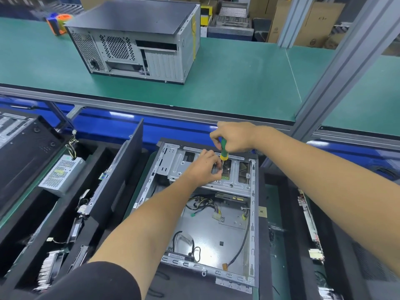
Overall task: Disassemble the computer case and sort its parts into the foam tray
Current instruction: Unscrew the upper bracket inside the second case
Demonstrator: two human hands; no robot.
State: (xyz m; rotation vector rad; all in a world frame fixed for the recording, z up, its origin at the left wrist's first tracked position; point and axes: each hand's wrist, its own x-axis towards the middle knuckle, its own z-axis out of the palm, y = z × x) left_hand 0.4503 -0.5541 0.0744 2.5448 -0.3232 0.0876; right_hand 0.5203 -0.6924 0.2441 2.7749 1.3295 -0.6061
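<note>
Computer case point(201, 213) lay open beneath our hands; right hand point(233, 137) gripped the screwdriver point(223, 149) upright, left hand point(204, 167) pinched its tip at the drive cage point(238, 176). Unscrewing was underway; next, we judged, lifting the freed screw.

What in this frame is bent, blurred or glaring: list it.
Head view: wide-angle distortion bows the green bench's edge and tilts the aluminium post; the foam tray at the corners smears; soft glare on the open case's floor; the screwdriver and both hands stay sharp.
</note>
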